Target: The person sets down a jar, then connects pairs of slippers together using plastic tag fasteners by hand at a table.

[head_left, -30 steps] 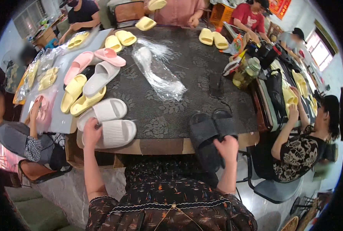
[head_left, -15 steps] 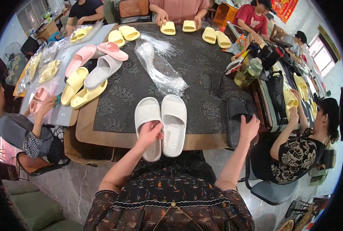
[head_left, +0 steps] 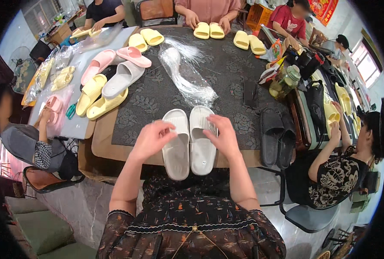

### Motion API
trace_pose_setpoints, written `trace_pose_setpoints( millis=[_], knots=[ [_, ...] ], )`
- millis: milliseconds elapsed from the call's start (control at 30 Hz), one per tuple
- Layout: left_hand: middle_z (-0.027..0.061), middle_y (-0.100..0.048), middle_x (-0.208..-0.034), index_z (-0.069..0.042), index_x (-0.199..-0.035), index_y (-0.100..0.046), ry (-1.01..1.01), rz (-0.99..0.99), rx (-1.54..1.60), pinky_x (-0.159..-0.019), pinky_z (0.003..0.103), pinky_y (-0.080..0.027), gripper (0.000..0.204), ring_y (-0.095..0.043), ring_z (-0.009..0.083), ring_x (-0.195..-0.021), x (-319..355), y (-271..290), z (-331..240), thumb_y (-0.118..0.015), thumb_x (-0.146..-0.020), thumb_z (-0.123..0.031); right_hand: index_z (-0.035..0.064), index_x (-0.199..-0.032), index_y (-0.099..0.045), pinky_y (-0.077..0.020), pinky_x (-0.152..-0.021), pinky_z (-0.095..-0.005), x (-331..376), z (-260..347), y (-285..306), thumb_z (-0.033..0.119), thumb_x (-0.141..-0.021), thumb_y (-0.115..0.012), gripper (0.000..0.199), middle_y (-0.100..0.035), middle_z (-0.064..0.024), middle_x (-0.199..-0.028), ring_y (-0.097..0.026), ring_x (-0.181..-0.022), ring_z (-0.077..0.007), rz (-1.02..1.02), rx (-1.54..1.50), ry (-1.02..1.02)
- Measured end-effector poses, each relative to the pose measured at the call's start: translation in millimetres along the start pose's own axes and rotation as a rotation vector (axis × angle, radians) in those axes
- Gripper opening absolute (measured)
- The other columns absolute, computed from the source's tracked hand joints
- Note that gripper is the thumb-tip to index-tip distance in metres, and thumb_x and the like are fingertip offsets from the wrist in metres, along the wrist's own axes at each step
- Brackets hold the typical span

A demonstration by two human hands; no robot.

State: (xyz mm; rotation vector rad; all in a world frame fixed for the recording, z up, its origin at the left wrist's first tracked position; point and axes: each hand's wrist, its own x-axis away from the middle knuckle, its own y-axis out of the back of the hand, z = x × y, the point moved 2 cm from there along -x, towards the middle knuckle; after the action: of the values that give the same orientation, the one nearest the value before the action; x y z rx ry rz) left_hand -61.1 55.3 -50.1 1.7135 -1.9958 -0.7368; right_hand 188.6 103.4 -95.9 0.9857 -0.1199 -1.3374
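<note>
A pair of pale grey-white slide slippers stands side by side at the near table edge, toes pointing away from me: the left slipper (head_left: 176, 159) and the right slipper (head_left: 203, 151). My left hand (head_left: 152, 139) is at the outer side of the left slipper's strap, fingers curved and parted from the thumb. Over the outer side of the right slipper's strap is my right hand (head_left: 222, 137), its fingers spread; whether they press on it I cannot tell. Black slippers (head_left: 271, 138) lie to the right, touched by neither hand.
Beyond the pair lies a bundle of clear plastic bags (head_left: 185, 80) on the dark patterned tablecloth (head_left: 136, 116). Yellow slippers (head_left: 91, 94), a grey slipper (head_left: 122, 80) and pink slippers (head_left: 98, 65) sit left. A glass jar (head_left: 284, 82) stands right. Several people handle slippers around the table.
My right hand has left the black slippers and come over to the right pale slipper. My left hand has drawn out of the left slipper to its outer side.
</note>
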Motion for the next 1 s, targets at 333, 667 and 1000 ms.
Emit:
trace_pose_setpoints(
  millis=[333, 667, 1000],
  knots=[
    [0.0147, -0.067, -0.085, -0.006, -0.092, -0.070, -0.138, -0.061, -0.564, -0.078, 0.042, -0.049, 0.019, -0.062, 0.0357, -0.080, -124.6, -72.5, 55.7, -0.063, -0.078, -0.016, 0.0075, -0.112, -0.062, -0.0434, -0.096, -0.0402, 10.8, 10.0, -15.9, 0.015, -0.074, -0.072, 0.040, -0.059, -0.0105, -0.120, -0.053, -0.113, -0.0306, 0.056, 0.031, 0.026],
    [0.0138, -0.067, -0.086, -0.006, -0.088, -0.068, -0.050, -0.192, 0.004, -0.078, 0.040, -0.048, 0.014, -0.063, 0.0320, -0.083, -118.6, -90.0, 65.2, -0.058, -0.085, -0.014, 0.0078, -0.101, -0.065, -0.0442, -0.091, -0.0396, 11.6, 6.1, -6.0, 0.022, -0.075, -0.072, 0.031, -0.062, -0.0080, -0.113, -0.055, -0.106, -0.0285, 0.075, 0.077, -0.019],
    [0.0148, -0.062, -0.092, -0.002, -0.093, -0.058, -0.118, -0.443, 0.215, -0.077, 0.039, -0.048, 0.010, -0.061, 0.0320, -0.085, -120.6, -85.6, 61.0, -0.051, -0.090, -0.008, 0.0070, -0.093, -0.067, -0.0501, -0.073, -0.0371, -45.9, -15.0, -39.5, 0.032, -0.079, -0.071, 0.029, -0.068, -0.0080, -0.090, -0.064, -0.082, -0.0249, -0.041, -0.052, -0.223]
  ],
)
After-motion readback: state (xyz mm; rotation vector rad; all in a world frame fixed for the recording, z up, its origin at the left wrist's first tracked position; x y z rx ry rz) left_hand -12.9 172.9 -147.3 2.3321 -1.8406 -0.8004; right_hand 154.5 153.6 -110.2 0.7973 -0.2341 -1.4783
